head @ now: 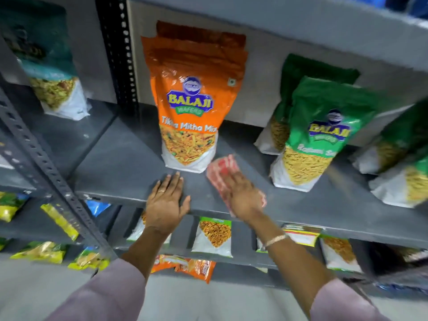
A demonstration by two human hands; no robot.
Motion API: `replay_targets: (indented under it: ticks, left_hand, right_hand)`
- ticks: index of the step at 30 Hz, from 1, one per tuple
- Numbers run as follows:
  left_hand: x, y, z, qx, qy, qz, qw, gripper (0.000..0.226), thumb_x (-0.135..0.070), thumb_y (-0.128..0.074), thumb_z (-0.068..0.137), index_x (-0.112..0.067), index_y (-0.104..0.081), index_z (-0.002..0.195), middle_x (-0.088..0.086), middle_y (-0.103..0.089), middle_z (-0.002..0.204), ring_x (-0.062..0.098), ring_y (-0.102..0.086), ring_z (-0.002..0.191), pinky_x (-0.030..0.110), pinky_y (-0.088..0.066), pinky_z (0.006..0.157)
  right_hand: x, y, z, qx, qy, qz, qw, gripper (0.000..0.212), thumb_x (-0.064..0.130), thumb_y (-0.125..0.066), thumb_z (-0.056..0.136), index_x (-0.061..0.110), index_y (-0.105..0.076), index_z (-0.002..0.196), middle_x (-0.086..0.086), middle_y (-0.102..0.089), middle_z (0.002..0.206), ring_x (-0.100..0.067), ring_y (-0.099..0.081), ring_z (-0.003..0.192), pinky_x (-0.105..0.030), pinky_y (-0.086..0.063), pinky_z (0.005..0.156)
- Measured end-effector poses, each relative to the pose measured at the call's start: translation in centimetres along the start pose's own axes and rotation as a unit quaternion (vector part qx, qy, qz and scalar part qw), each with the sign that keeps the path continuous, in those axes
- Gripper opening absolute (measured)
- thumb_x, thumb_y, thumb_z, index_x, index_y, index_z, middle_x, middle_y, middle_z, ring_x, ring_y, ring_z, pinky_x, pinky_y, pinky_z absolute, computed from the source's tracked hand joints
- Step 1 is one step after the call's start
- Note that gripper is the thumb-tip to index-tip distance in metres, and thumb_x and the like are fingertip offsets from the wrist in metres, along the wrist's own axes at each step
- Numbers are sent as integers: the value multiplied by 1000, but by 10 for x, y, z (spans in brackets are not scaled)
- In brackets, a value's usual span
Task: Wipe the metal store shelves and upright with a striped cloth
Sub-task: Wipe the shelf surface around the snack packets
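Observation:
A grey metal shelf runs across the middle of the head view. My right hand lies flat on a red-and-white striped cloth, pressing it onto the shelf near the front edge. The hand and cloth are blurred. My left hand rests palm down on the shelf's front edge, fingers spread, holding nothing. A dark perforated upright stands at the back left, and another slotted upright slants down the left side.
An orange snack bag stands just behind the cloth. Green snack bags stand to the right, a teal bag on the left shelf. Lower shelves hold several small packets. Another shelf hangs overhead.

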State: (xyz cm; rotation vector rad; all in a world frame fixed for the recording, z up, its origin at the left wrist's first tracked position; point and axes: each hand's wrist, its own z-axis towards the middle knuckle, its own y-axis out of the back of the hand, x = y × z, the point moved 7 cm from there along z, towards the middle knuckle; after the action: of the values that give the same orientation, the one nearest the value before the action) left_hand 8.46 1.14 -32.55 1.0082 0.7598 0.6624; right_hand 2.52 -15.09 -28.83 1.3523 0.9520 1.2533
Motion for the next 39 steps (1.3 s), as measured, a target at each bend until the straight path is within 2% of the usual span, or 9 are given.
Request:
replay_targets:
  ticks: [4, 8, 14, 18, 21, 23, 28, 35, 39]
  left_hand:
    - [-1, -2, -4, 51, 9, -4, 999, 73, -47, -11, 97, 2, -62, 117, 17, -60, 124, 33, -56, 115, 39, -26, 102]
    - [-5, -1, -5, 72, 11, 7, 997, 78, -49, -9, 96, 7, -59, 118, 22, -57, 125, 37, -53, 118, 35, -9, 112]
    - [-51, 4, -2, 87, -37, 19, 995, 86, -52, -1, 95, 8, -56, 120, 22, -53, 130, 34, -46, 124, 35, 5, 113]
    - [-95, 5, -2, 66, -72, 21, 995, 83, -53, -1, 96, 5, -53, 126, 19, -49, 136, 33, -44, 127, 39, -3, 109]
    - [-137, -1, -6, 60, -95, 26, 993, 81, -51, -1, 96, 3, -53, 126, 17, -49, 137, 31, -43, 128, 41, -9, 108]
    - [-172, -8, -6, 55, -104, 23, 993, 81, -51, -1, 96, 3, -54, 125, 17, -50, 136, 30, -45, 126, 42, -15, 106]
    - [-273, -39, -5, 73, -125, 25, 989, 82, -49, 0, 97, 4, -59, 119, 18, -57, 127, 30, -54, 117, 40, -21, 102]
    - [-334, -73, -3, 102, -94, 36, 990, 82, -47, 0, 98, 2, -65, 113, 15, -63, 119, 27, -59, 112, 37, -25, 100]
    - [-331, -80, -1, 94, -81, 39, 992, 84, -50, 0, 97, -1, -67, 110, 14, -65, 117, 26, -62, 108, 43, -48, 89]
  right_hand:
    - [-36, 6, -70, -4, -29, -20, 999, 56, 22, -49, 84, 27, -45, 140, -2, -50, 145, -22, -57, 123, -36, -54, 90]
    - [-111, 18, -98, -1, -262, 5, 965, 64, 22, -47, 88, 43, -24, 145, 8, -20, 158, -23, -28, 143, -42, -38, 108]
    - [-30, 6, -62, 57, -115, -47, 991, 57, 29, -43, 94, 31, -23, 147, -4, -16, 160, -31, -22, 144, -51, -33, 112]
    - [-78, 23, -76, 89, -86, -97, 988, 92, 20, -61, 86, 31, 5, 151, -3, 4, 162, -31, 1, 148, -46, -4, 123]
    - [-120, 60, -108, 145, -156, 3, 977, 84, 16, -55, 92, 10, 3, 152, -4, -4, 162, -29, -4, 149, -22, -17, 122]
    - [-144, 91, -128, 171, -175, -30, 969, 86, 20, -58, 91, 16, 3, 152, 0, 2, 162, -25, 0, 149, -32, -7, 124]
    - [-203, 82, -150, 123, -187, -12, 975, 66, 8, -65, 84, 29, -39, 141, -5, -53, 141, -26, -54, 127, -38, -45, 104]
    - [-290, 94, -162, 6, -204, 101, 974, 34, 17, -45, 94, 29, -60, 123, -15, -70, 115, -35, -65, 107, -40, -53, 91]
    - [-344, 86, -158, -15, -313, 117, 943, 52, 20, -38, 98, 12, -26, 148, -19, -33, 152, -34, -30, 141, -46, -29, 116]
